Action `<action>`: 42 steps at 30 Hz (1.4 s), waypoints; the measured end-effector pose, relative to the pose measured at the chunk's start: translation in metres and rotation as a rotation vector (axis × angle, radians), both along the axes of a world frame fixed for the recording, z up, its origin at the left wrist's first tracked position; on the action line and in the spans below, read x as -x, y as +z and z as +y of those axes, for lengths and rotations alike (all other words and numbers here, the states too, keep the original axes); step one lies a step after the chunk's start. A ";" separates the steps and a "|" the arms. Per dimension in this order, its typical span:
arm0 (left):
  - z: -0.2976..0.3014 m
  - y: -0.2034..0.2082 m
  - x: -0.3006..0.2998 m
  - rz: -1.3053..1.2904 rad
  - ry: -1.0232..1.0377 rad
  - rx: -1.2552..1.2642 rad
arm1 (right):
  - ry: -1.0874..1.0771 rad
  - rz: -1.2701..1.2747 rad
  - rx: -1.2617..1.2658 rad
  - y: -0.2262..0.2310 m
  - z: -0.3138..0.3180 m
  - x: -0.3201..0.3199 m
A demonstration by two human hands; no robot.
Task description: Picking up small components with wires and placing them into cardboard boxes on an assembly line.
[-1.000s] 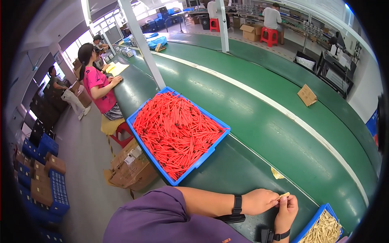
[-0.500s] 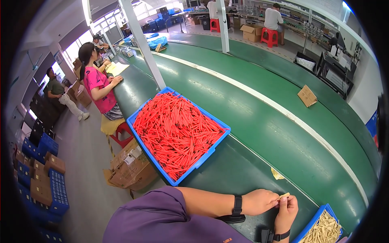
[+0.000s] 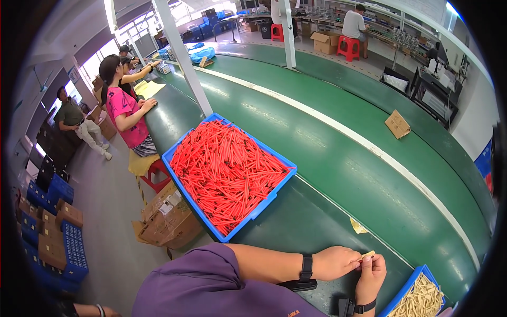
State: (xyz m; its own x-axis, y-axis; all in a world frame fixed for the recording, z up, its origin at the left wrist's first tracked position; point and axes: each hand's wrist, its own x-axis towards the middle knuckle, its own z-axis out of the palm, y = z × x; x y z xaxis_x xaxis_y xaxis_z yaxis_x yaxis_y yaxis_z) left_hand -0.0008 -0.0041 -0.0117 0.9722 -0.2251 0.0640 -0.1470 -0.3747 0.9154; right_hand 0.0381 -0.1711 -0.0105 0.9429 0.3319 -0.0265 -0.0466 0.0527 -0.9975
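My left hand and my right hand meet above the dark green bench near its right end. Thumb and fingers of the right hand pinch a small cream-coloured piece. The left hand's fingers are closed right against it; what they hold is mostly hidden, with a hint of red at the fingertips. A blue tray of similar cream-coloured slender pieces stands close by my right wrist. Left of my hands, a large blue tray is heaped with thin red sticks that have dark tips.
A yellowish scrap lies beside the green conveyor belt. On the belt's far side is a piece of cardboard. A co-worker in pink sits along the bench at left. A cardboard box stands below. Another person's forearm shows at lower left.
My hands keep nearly the same pinch on the cream-coloured piece. A co-worker farther along the bench has stretched out an arm. Another person's forearm has come into view at lower left.
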 end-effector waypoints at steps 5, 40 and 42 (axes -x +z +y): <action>0.001 0.005 0.001 0.012 -0.002 -0.006 | 0.000 -0.010 0.018 0.000 -0.001 -0.001; 0.001 0.003 0.001 0.005 0.005 -0.017 | -0.005 0.005 0.001 0.001 0.000 0.001; 0.001 0.003 0.001 0.015 -0.002 -0.033 | -0.007 -0.006 0.022 0.001 -0.001 0.000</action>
State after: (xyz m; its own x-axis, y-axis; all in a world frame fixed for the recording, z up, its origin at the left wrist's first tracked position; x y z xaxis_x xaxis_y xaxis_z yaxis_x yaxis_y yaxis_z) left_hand -0.0014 -0.0033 -0.0085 0.9726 -0.2289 0.0416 -0.1338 -0.4041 0.9049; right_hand 0.0383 -0.1716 -0.0096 0.9453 0.3251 -0.0279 -0.0402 0.0312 -0.9987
